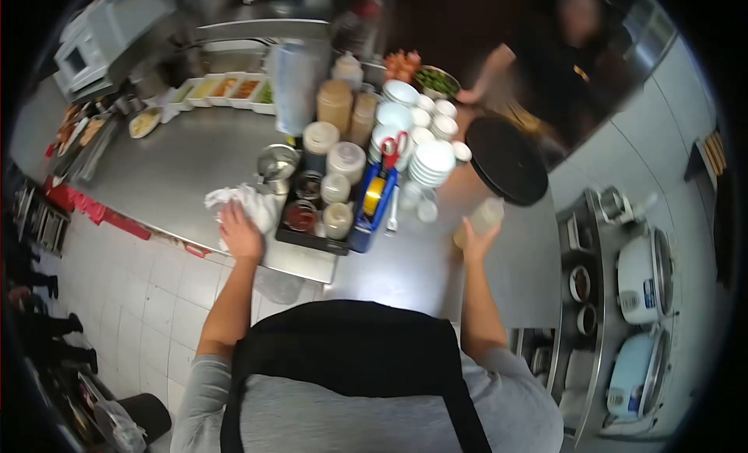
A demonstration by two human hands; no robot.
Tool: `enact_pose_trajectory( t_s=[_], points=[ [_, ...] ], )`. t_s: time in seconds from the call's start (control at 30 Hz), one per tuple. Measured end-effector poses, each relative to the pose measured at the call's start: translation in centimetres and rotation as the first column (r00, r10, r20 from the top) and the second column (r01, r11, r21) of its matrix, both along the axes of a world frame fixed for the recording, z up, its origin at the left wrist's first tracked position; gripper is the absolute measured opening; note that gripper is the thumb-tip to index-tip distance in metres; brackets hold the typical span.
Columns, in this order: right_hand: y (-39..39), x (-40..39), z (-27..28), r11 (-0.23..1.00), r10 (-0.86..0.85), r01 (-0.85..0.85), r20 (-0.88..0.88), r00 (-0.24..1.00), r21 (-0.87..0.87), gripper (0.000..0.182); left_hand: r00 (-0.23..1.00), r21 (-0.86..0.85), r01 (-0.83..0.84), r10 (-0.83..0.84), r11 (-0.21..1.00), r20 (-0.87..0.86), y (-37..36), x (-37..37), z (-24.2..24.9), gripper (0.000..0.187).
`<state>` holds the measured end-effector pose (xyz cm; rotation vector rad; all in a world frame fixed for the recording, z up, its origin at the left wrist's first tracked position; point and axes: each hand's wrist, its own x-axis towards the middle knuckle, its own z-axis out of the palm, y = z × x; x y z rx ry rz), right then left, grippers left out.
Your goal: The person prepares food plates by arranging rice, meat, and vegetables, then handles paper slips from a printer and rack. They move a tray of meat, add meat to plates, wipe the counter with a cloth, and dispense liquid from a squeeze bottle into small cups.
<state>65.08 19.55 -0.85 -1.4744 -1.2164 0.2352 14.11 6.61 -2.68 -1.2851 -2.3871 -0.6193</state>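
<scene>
On the left steel counter, a white cloth (263,207) lies crumpled under my left hand (240,232), whose fingers press into it. My right hand (480,241) is wrapped round a pale, translucent squeeze bottle (489,211) above the right part of the counter. Between my hands stands a black tray (310,240) of sauce jars and bottles. Beside the tray is a blue holder (363,233) with red-handled scissors (394,148) and a roll of yellow tape (374,196). A small metal pot (277,163) sits just beyond the cloth.
Stacked white bowls (433,162) and several cups stand behind the blue holder. A round black tray (508,160) lies at the right, near another person (557,71). White containers of toppings (226,88) line the back left. Rice cookers (640,274) stand by the right-hand shelves.
</scene>
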Motion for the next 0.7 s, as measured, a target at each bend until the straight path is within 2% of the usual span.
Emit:
enact_pose_trajectory(
  t_s=[0.03, 0.1, 0.2, 0.33, 0.4, 0.5, 0.6, 0.7],
  points=[
    [2.1, 1.1, -0.5, 1.0, 0.009, -0.007, -0.058, 0.998, 0.028, 0.092, 0.998, 0.016, 0.055, -0.056, 0.998, 0.036, -0.5, -0.3, 0.1, 0.043],
    [7.6, 4.7, 1.2, 0.974, 0.154, -0.122, 0.159, 0.975, -0.192, 0.086, 0.983, 0.067, 0.143, -0.149, 0.987, 0.104, -0.3, -0.3, 0.8, 0.042],
    [11.9, 5.5, 4.3, 0.84, 0.196, 0.03, 0.355, 0.914, -0.541, 0.082, 0.988, 0.059, 0.119, -0.124, 0.991, 0.089, -0.3, 0.9, 2.4, 0.041],
    [16.0, 4.6, 6.1, 0.699, 0.292, 0.222, 0.555, 0.779, -0.68, 0.078, 0.994, 0.056, 0.099, -0.102, 0.993, 0.049, -0.2, 1.2, 2.6, 0.045],
    [17.6, 4.1, 6.2, 0.627, 0.353, 0.286, 0.591, 0.725, -0.725, 0.077, 0.996, 0.044, 0.085, -0.087, 0.995, 0.037, -0.2, 1.3, 2.7, 0.046],
    [18.6, 2.9, 7.2, 0.617, 0.385, 0.374, 0.681, 0.624, -0.692, 0.077, 0.996, 0.04, 0.075, -0.076, 0.996, 0.037, 0.0, 1.2, 2.4, 0.046],
    [20.0, 2.6, 8.0, 0.671, 0.444, 0.442, 0.8, 0.404, -0.596, 0.064, 0.994, 0.056, 0.085, -0.088, 0.995, 0.059, 0.0, 1.2, 2.6, 0.047],
    [21.1, 2.4, 9.6, 0.762, 0.46, 0.413, 0.866, 0.198, -0.499, 0.059, 0.994, 0.041, 0.062, -0.066, 0.997, 0.085, 0.1, 1.4, 2.7, 0.047]
  ],
)
